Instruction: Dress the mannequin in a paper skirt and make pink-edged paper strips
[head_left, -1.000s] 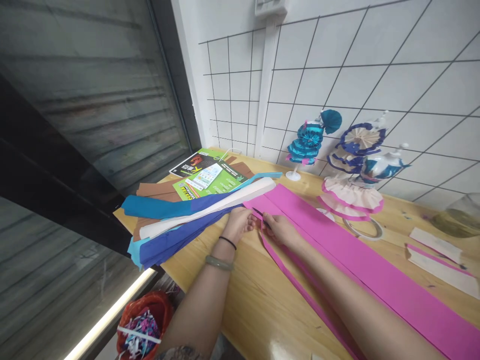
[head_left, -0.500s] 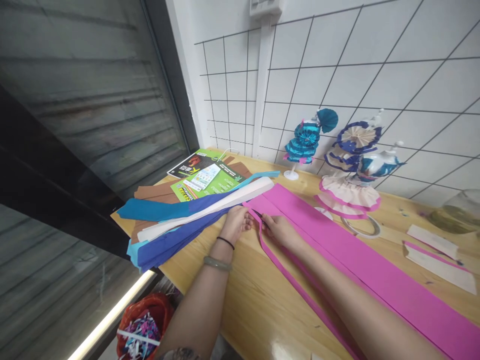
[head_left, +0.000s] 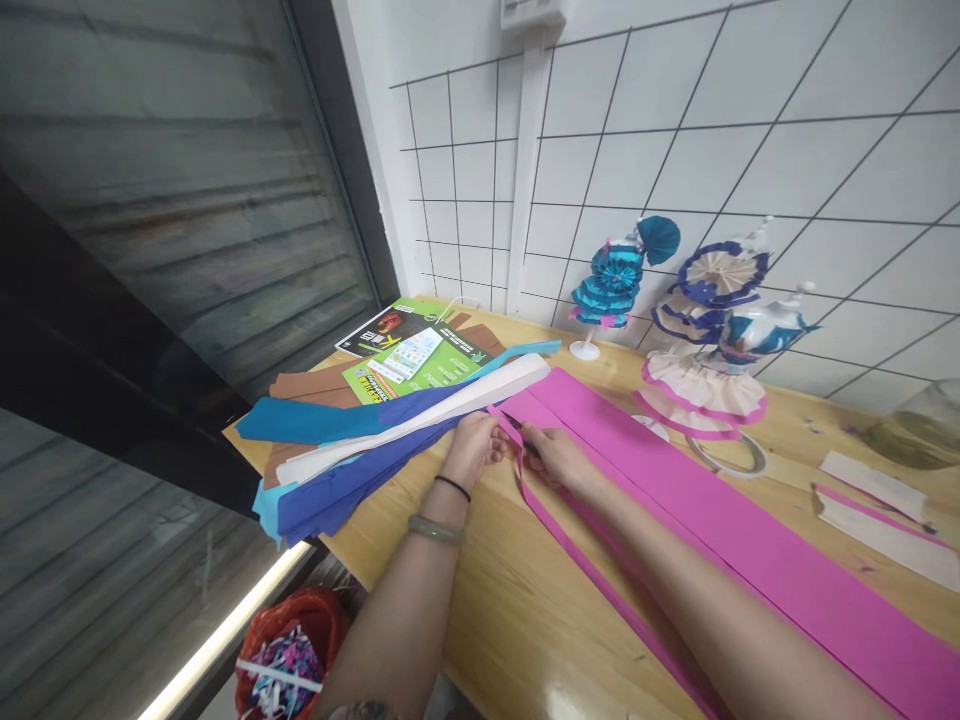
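Observation:
My right hand (head_left: 556, 456) is closed around small dark scissors (head_left: 514, 424), whose blades lie at the edge of pink crepe paper (head_left: 645, 470). A narrow pink strip (head_left: 570, 543) hangs off that paper, curving down toward the table's front. My left hand (head_left: 480, 446) pinches the strip's far end, just left of the blades. Most of the scissors' handles are hidden in my right fingers. Close beyond my left hand lie long folded papers: a white strip (head_left: 420, 405), a dark blue strip (head_left: 337, 497) and a teal strip (head_left: 292, 420).
Brown paper (head_left: 307, 386) and printed leaflets (head_left: 442, 365) lie at the back left. Small dress forms in paper outfits, one with a teal dress (head_left: 611, 285), stand along the wall. A tape roll (head_left: 757, 465) lies near them. A red bin (head_left: 259, 630) of scraps stands below the table.
The scissors' blades have shifted slightly along the pink paper's edge. Both hands stay in nearly the same place, and the view has moved a little.

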